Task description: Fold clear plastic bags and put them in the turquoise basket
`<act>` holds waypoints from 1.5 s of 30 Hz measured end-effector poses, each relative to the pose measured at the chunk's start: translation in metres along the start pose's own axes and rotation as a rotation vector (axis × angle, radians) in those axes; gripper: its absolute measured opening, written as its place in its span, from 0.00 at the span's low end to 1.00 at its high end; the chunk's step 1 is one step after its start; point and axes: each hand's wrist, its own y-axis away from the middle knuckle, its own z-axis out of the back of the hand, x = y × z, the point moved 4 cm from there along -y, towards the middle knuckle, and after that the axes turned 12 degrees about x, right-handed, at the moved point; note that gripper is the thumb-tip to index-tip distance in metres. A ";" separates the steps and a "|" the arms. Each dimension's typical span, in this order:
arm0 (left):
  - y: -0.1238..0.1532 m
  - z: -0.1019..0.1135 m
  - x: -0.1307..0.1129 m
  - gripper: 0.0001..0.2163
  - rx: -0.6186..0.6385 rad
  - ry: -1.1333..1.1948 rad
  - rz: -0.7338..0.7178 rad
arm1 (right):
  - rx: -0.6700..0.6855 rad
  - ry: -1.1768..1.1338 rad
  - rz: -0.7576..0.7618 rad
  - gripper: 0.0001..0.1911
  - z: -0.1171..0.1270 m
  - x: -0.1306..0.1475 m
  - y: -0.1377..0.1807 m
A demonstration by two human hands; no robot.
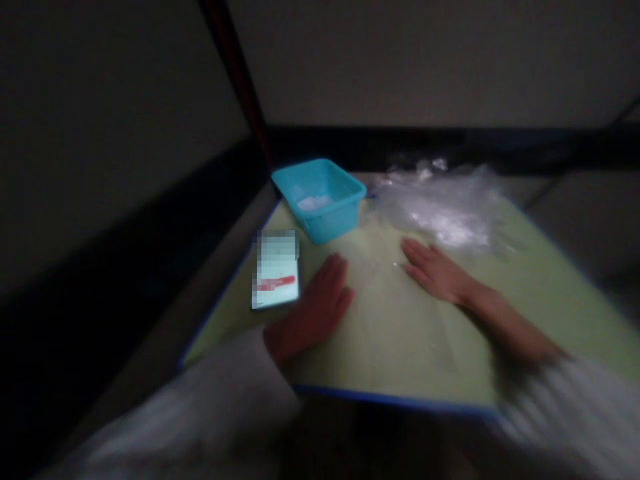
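A clear plastic sheet or bag (405,327) lies flat on the yellow-green tabletop between my hands; its outline is faint and blurred. My left hand (320,303) rests at its left side with the fingers stretched forward. On the other side, my right hand (435,270) lies flat near the sheet's upper right edge, fingers extended and thumb apart. Neither hand grips anything. Just left of my left hand is a phone (277,270) with a lit, partly pixelated screen.
A turquoise plastic basket (333,223) with something whitish inside stands at the far left of the table. Beside it, a crumpled heap of clear plastic (450,207) covers the far right. The table (540,293) has a blue edge, with walls behind and at left.
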 end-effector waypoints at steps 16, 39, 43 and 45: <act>0.019 0.014 0.034 0.28 0.226 0.044 0.013 | -0.001 0.007 0.005 0.34 -0.001 -0.002 0.000; -0.038 0.010 0.014 0.25 -0.095 -0.303 -0.295 | -0.052 -0.014 0.052 0.32 0.003 0.020 0.000; -0.040 0.008 0.019 0.24 -0.051 -0.225 -0.270 | -0.052 -0.056 0.038 0.32 0.006 0.025 -0.001; -0.041 0.008 0.021 0.24 -0.019 -0.172 -0.238 | -0.049 -0.077 0.036 0.32 0.009 0.026 0.000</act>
